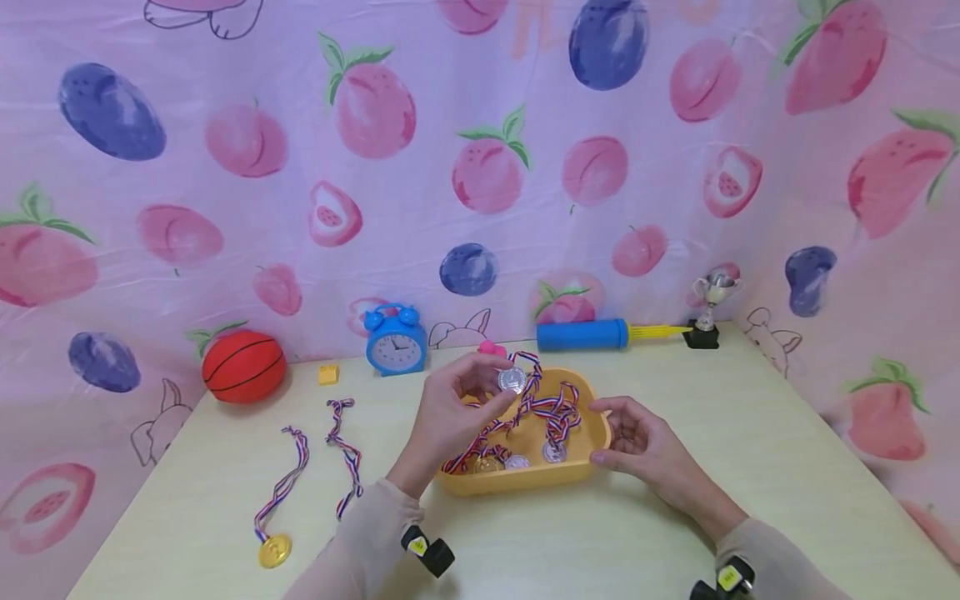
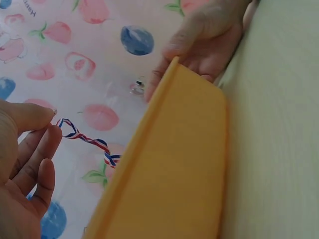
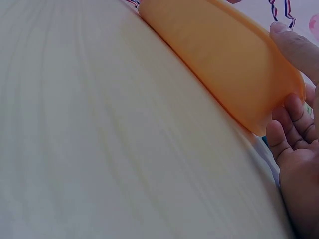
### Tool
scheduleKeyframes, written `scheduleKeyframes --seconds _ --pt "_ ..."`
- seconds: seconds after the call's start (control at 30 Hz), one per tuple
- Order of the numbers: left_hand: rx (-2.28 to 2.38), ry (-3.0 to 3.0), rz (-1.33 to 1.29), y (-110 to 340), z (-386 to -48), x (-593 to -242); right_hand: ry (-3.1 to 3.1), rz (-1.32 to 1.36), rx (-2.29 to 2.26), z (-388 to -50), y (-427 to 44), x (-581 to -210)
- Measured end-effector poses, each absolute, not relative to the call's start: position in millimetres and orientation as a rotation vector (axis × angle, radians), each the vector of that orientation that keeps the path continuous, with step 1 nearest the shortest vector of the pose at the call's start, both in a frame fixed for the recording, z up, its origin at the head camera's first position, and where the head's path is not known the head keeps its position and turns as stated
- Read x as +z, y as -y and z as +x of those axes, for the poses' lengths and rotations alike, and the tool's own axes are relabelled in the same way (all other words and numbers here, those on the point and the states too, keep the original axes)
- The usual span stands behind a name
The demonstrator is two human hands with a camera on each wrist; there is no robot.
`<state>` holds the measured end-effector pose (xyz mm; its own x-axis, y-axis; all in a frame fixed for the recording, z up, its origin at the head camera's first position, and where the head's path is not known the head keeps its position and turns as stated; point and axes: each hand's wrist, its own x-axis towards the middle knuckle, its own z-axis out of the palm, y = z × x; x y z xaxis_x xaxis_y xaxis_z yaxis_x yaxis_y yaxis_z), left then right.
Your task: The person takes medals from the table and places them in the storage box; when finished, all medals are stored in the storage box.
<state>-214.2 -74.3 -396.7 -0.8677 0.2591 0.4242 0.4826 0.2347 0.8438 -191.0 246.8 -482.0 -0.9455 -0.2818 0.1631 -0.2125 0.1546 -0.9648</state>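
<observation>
Your pale table [image 1: 637, 533] is carrying a yellow tub [image 1: 525, 479], two striped ribbons [image 1: 279, 496], a gold medal [image 1: 274, 551], ball [image 1: 244, 367], clock [image 1: 396, 350], block [image 1: 328, 374], pump [image 1: 581, 335] and trophy [image 1: 703, 333].

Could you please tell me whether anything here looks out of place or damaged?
Nothing looks spilled or visibly damaged. The untidiest spot is the yellow tray, where striped ribbons lie bunched and overlapping near the medals, whereas the gold medal on the table has its ribbon stretched out lengthwise.
</observation>
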Motion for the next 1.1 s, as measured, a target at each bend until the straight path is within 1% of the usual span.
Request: scheduleKeyframes --seconds 0.37,0.93,1.1 --pt "-1.682 2.527 -0.675 69.5 -210.0 -414.7 -2.331 -0.519 -1.962 -190.6 -248.1 -481.4" --pt "-1.649 2.777 -0.655 64.6 -208.9 -414.8 -2.338 -0.494 -1.943 -190.6 -247.4 -479.5" --pt "-1.611 2.831 -0.729 64.3 -210.2 -416.7 -2.334 -0.494 -1.943 -190.7 -246.5 -481.0"
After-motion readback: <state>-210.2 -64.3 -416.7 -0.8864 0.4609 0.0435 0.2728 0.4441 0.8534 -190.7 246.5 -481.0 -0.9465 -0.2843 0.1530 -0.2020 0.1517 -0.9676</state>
